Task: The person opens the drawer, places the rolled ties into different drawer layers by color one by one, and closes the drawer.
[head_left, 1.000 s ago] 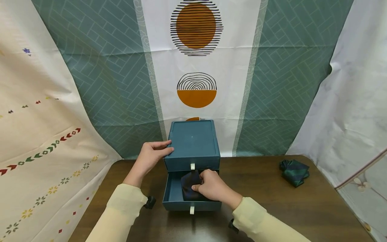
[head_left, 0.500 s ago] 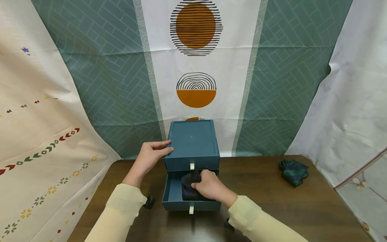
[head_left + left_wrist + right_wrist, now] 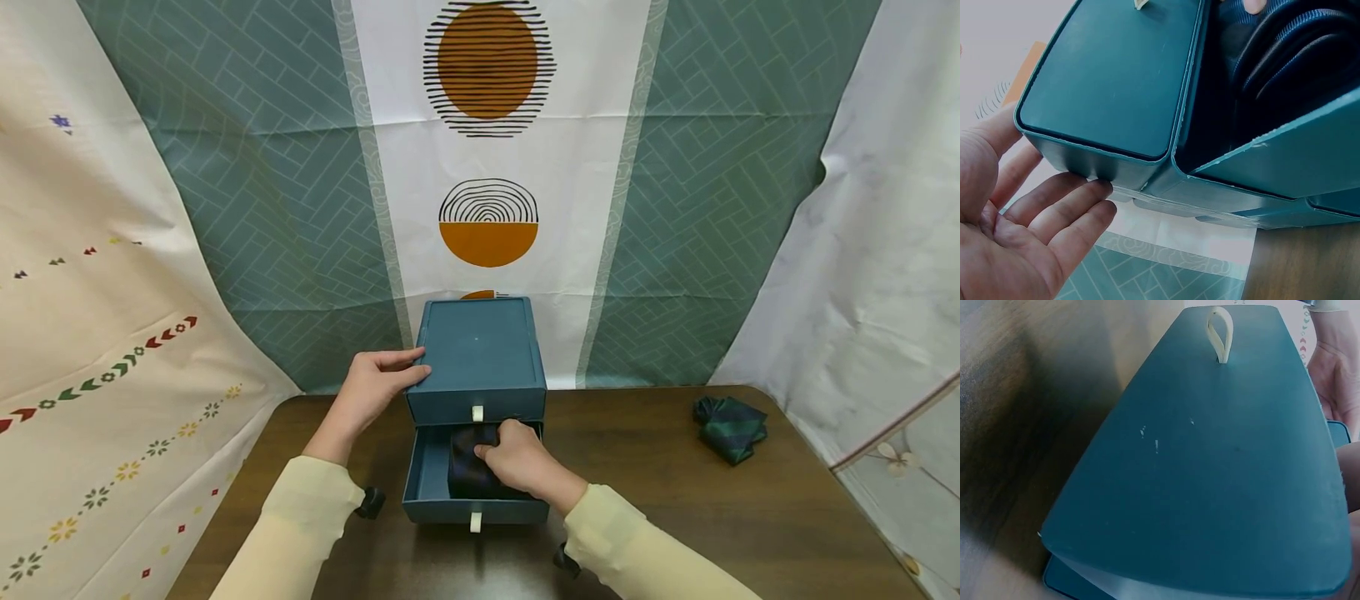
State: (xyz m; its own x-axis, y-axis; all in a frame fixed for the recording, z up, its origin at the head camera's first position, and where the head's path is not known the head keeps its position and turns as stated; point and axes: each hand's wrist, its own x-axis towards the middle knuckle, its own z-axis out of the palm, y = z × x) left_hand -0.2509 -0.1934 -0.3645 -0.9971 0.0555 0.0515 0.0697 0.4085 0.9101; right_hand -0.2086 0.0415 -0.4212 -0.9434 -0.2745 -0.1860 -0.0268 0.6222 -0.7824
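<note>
A small blue-green cabinet [image 3: 480, 342] stands on the table with its lower drawer [image 3: 510, 511] pulled out. My left hand [image 3: 369, 390] rests against the cabinet's left side, its fingers [image 3: 1079, 219] fairly straight along the wall. My right hand [image 3: 527, 463] reaches into the drawer and holds a dark folded necktie [image 3: 463, 471], thumb on its near face; the other fingers are mostly hidden. In the left wrist view the necktie [image 3: 1310, 37] shows as several rounded layers. The right wrist view shows mainly the drawer front with its pale loop pull [image 3: 1221, 337].
A bunched green and navy striped cloth [image 3: 731, 427] lies at the back right of the brown table [image 3: 637, 450]. Closed above the open drawer is an upper drawer with a pale pull [image 3: 477, 413]. Patterned cloths [image 3: 300, 208] hang behind and at both sides.
My right hand has shifted slightly left and its thumb has moved up on the necktie, whose visible outline looks squarer. My left hand has stayed against the cabinet.
</note>
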